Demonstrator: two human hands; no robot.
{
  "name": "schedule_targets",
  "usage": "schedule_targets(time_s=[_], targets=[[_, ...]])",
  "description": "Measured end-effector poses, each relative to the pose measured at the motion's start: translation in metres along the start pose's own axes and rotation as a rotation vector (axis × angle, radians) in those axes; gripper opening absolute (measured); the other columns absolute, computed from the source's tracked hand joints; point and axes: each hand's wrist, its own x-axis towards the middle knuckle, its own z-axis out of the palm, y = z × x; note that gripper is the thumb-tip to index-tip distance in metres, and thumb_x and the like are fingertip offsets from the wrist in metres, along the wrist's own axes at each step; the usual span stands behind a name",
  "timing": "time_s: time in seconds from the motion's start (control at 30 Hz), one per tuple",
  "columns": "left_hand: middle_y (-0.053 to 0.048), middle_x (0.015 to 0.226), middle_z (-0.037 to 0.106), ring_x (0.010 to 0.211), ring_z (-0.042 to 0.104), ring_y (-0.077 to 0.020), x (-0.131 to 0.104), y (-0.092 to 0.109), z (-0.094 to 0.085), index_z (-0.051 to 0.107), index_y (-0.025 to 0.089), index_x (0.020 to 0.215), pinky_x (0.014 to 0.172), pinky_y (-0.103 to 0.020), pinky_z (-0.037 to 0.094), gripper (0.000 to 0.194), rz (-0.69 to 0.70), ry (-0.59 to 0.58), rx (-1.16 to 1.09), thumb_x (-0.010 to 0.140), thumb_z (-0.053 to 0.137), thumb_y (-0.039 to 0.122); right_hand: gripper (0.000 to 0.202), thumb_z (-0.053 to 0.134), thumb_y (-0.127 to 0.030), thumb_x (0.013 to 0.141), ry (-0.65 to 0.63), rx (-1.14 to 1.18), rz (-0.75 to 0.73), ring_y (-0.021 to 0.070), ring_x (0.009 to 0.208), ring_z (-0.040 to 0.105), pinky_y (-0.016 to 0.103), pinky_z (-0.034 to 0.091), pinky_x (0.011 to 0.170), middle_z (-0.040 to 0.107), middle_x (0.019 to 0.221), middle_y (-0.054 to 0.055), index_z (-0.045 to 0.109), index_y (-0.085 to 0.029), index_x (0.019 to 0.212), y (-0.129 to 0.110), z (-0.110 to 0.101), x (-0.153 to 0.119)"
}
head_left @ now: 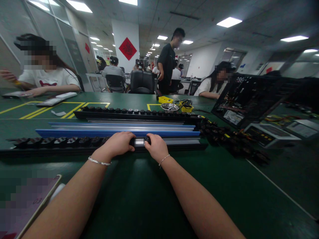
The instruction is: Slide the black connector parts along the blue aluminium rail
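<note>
A long black rail (59,152) lies across the green table, with a row of small black parts (72,141) along its left half. My left hand (121,143) is closed around a black part at the inner end of that row. A short stretch of silvery channel shows between the hands. My right hand (157,147) pinches a small black part (148,139) at the channel, its fingers pressed together. Just behind lie blue-edged strips (117,133), and farther back a second black rail (104,115) carries more black parts.
To the right are a heap of black parts (224,134), a power supply (271,134) and an open computer case (249,99). Yellow trays (165,100) and a metal dish (169,107) sit farther back. A tablet-like object (32,202) lies front left. People sit across the table.
</note>
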Motion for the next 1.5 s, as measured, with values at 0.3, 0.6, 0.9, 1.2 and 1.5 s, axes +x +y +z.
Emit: schedule_targets(time_s=[0.3, 0.6, 0.9, 1.2, 1.5], targets=[[-0.007, 0.113, 0.063, 0.101, 0.057, -0.0246, -0.002, 0.005, -0.003, 0.057, 0.021, 0.111, 0.088, -0.035, 0.041, 0.046, -0.011, -0.005, 0.043, 0.068, 0.06, 0.036, 0.032, 0.048, -0.028, 0.083, -0.006, -0.006, 0.002, 0.0185, 0.102, 0.052, 0.03, 0.038, 0.089, 0.062, 0.106, 0.009, 0.057, -0.017, 0.111, 0.005, -0.004, -0.001], [-0.013, 0.136, 0.045, 0.133, 0.028, -0.027, -0.003, 0.04, 0.013, 0.047, 0.013, 0.127, 0.108, -0.044, 0.02, 0.053, 0.07, 0.188, 0.099, 0.076, 0.053, 0.027, 0.031, 0.048, -0.025, 0.083, 0.005, -0.017, -0.11, 0.0176, 0.101, 0.052, 0.029, 0.037, 0.092, 0.062, 0.108, 0.008, 0.057, -0.014, 0.11, 0.012, -0.002, -0.002], [-0.019, 0.14, 0.038, 0.132, 0.031, -0.027, 0.004, 0.068, 0.052, 0.041, 0.005, 0.132, 0.108, -0.042, 0.026, 0.051, 0.03, 0.3, 0.05, 0.089, 0.035, 0.032, 0.03, 0.047, -0.024, 0.083, 0.037, -0.003, -0.078, 0.0174, 0.104, 0.051, 0.029, 0.037, 0.093, 0.061, 0.11, 0.009, 0.057, -0.014, 0.109, 0.015, -0.004, -0.005], [-0.017, 0.137, 0.043, 0.129, 0.035, -0.0278, 0.002, 0.069, 0.05, 0.042, 0.009, 0.131, 0.105, -0.043, 0.03, 0.05, 0.04, 0.335, 0.067, 0.088, 0.038, 0.035, 0.031, 0.045, -0.024, 0.083, 0.061, -0.017, -0.055, 0.0184, 0.104, 0.051, 0.031, 0.038, 0.093, 0.062, 0.109, 0.009, 0.057, -0.015, 0.109, 0.017, -0.003, -0.006], [-0.017, 0.136, 0.045, 0.127, 0.037, -0.0293, 0.003, 0.068, 0.051, 0.043, 0.011, 0.13, 0.105, -0.045, 0.03, 0.051, 0.043, 0.348, 0.054, 0.086, 0.042, 0.037, 0.033, 0.044, -0.024, 0.083, 0.074, -0.022, -0.02, 0.0182, 0.104, 0.051, 0.031, 0.037, 0.094, 0.061, 0.109, 0.009, 0.057, -0.015, 0.112, 0.019, -0.005, -0.008]])
